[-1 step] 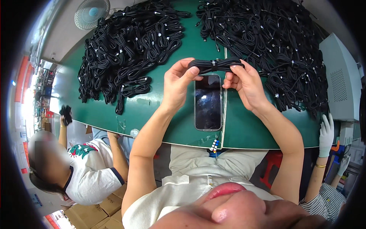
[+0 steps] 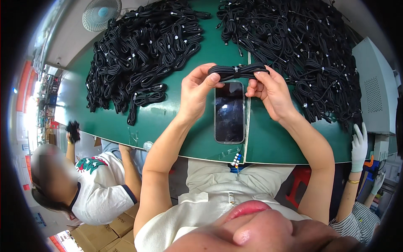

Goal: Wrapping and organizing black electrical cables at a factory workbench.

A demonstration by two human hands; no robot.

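A coiled black cable (image 2: 236, 72), bound at its middle, is stretched level between my two hands above the green table. My left hand (image 2: 199, 82) pinches one end of the coil between thumb and fingers. At the other end, my right hand (image 2: 268, 86) grips it the same way, its lower fingers curled beneath. Just below the coil, a dark-screened phone (image 2: 229, 112) lies on the table (image 2: 184, 136). Beyond my left hand spreads a heap of coiled black cables (image 2: 142, 50); a second cable heap (image 2: 289, 50) lies beyond my right hand.
At the left, a person (image 2: 100, 189) holds up a black cable bundle (image 2: 73, 132). A gloved hand (image 2: 359, 147) of another person is at the right, beside a grey metal box (image 2: 373, 88). A fan (image 2: 101, 14) stands far left; cardboard boxes (image 2: 94, 237) sit lower left.
The cable bundle held by the person at the left has shifted slightly downward. My hands and the coil stay in place.
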